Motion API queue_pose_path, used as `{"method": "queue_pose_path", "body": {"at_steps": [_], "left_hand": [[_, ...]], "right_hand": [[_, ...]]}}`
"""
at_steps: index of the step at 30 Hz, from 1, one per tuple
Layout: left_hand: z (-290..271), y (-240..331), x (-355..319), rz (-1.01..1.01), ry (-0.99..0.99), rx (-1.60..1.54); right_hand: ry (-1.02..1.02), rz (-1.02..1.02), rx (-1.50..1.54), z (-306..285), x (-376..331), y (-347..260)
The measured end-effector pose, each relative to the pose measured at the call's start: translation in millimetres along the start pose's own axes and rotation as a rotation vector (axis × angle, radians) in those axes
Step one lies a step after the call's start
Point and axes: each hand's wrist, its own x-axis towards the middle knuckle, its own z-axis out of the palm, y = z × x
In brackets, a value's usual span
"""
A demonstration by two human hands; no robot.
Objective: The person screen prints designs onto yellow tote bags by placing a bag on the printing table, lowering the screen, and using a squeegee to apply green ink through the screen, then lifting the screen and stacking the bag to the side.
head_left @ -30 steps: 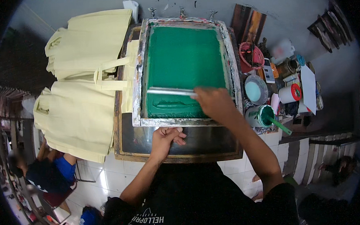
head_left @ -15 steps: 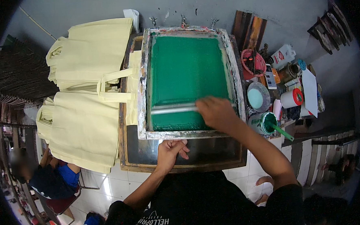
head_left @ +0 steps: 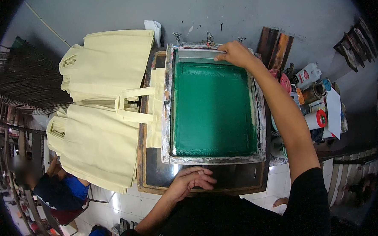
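My right hand (head_left: 233, 55) is closed on a squeegee (head_left: 196, 54), a long pale bar lying crosswise at the far end of a screen printing frame (head_left: 212, 160). Green ink (head_left: 214, 108) coats the mesh inside the frame. My left hand (head_left: 191, 182) hovers just off the frame's near edge, above the board (head_left: 158, 175), with loosely bent fingers and nothing held. A pale yellow cloth bag (head_left: 153, 92) lies partly under the frame, its handle loop sticking out to the left.
Two stacks of pale yellow bags (head_left: 104, 141) lie left of the frame. To the right stand jars, a white jug (head_left: 308, 74), a pink basin (head_left: 283, 82) and a red-lidded tub (head_left: 315, 120). Metal clamps (head_left: 209, 38) sit at the far edge. Another person (head_left: 51, 189) sits at lower left.
My right hand has pushed the squeegee from the near part of the screen to its far end. My left hand has come away from the frame's near edge, and its fingers have loosened.
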Motion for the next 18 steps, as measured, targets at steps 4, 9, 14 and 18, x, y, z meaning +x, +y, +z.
{"method": "queue_pose_path", "body": {"at_steps": [4,9,14,18], "left_hand": [[22.8,70.7,26.0,0.262,0.030,0.511],[18.1,191.3,120.3,1.207,0.472,1.411],[-0.4,256.2,173.3,1.009,0.491,1.785],[-1.1,241.5,162.3,0.878,0.473,1.750]], "right_hand": [[0.210,0.085,-0.207,27.6,-10.9,3.1],[0.426,0.061,-0.294,56.7,-29.2,-20.9],[0.356,0.079,-0.253,56.9,-49.9,-29.4],[0.316,0.073,-0.237,57.1,-76.2,-37.4]]}}
